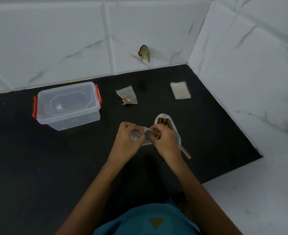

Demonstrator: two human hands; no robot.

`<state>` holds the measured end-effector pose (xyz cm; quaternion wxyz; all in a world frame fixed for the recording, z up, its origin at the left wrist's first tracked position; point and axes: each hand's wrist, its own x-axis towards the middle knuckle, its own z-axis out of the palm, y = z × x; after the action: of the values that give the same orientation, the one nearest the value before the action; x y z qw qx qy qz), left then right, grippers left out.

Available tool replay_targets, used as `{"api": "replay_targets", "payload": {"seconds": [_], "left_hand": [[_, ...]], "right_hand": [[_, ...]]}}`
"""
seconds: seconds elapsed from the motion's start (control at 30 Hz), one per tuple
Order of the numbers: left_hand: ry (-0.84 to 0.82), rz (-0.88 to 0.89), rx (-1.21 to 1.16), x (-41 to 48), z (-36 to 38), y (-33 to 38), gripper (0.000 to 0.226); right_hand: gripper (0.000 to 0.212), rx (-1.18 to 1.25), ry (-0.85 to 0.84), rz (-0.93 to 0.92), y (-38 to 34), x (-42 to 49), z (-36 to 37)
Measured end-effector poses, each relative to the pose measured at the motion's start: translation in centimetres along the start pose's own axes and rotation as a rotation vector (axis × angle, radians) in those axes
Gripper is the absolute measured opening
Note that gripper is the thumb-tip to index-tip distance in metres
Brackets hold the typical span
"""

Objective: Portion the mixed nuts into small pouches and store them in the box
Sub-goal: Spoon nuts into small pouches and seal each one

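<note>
Over the black counter (pixel 38 167), my left hand (pixel 128 141) and my right hand (pixel 165 139) both pinch a small clear pouch (pixel 146 134) between them. Right behind my right hand lies a white bag of mixed nuts (pixel 164 122), its mouth open and brown nuts showing. A wooden stick or spoon handle (pixel 184 151) pokes out from under my right hand. A small pouch with a few nuts (pixel 127 97) lies further back. The clear plastic box (pixel 68 106) with red clips stands at the left, lid on.
A stack of empty small pouches (pixel 180 90) lies at the back right by the wall. White marble tiles (pixel 72 39) enclose the counter behind and on the right. A hole with wires (pixel 145 53) shows in the back wall.
</note>
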<state>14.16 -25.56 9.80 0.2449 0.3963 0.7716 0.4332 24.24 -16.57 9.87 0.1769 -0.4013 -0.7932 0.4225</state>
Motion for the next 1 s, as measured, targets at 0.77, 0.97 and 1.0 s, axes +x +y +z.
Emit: {"api": "replay_targets", "payload": {"seconds": [0.77,0.97,1.0], "left_hand": [[0.08,0.328,0.209,1.0,2.8,-4.5,0.101],[0.034,0.377,0.071,0.4,3.9,-3.2,0.09],[0.039,0.367,0.042,0.4,4.0,-3.2,0.087]], "right_hand": [[0.027,0.42,-0.213,0.27,-0.5,0.0,-1.3],[0.028,0.313,-0.18,0.243,-1.0,0.0,-0.8],[0.028,0.305,-0.192,0.235,-1.0,0.0,-0.9]]}}
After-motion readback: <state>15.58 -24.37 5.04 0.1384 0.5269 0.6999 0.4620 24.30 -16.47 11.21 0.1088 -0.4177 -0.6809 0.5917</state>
